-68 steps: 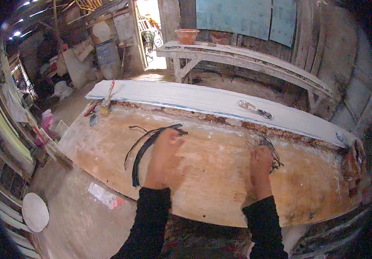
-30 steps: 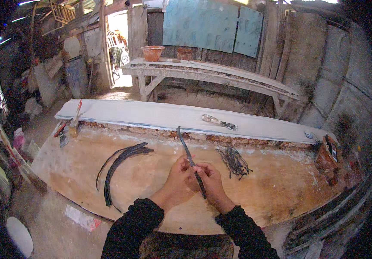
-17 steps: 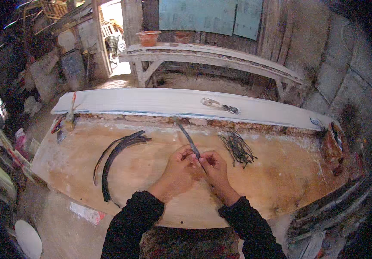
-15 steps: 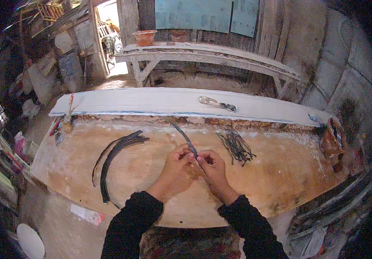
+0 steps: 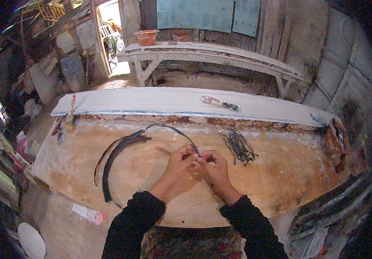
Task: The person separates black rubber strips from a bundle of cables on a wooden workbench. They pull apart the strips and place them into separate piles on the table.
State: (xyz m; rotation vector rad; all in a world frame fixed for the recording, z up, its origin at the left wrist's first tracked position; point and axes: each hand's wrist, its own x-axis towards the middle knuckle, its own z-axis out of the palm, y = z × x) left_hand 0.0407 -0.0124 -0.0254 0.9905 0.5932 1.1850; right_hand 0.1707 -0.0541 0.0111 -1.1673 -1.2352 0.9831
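Over the middle of the wooden tabletop, my left hand [image 5: 178,167] and my right hand [image 5: 214,172] meet with fingertips pinched. Between them they hold a thin black strip [image 5: 178,131]. From my fingers it arcs up and leftward, its far end close to the top of a curved bundle of similar black strips [image 5: 110,159] lying left of my left hand. Beyond my right hand lies a loose heap of short, thin black pieces [image 5: 239,147]. The strip's near end is mostly hidden by my fingers.
A raised white board [image 5: 151,100] runs along the table's far side, with a paint-stained scraper-like tool [image 5: 220,103] on it. A brush [image 5: 70,113] leans at the left end. An orange-brown container [image 5: 334,139] stands far right. Behind is a bench [image 5: 220,57] with reddish pots [image 5: 146,38].
The strip stood fairly straight above my fingers; now more of it shows, bending left toward the bundle. My hands stay together in nearly the same place.
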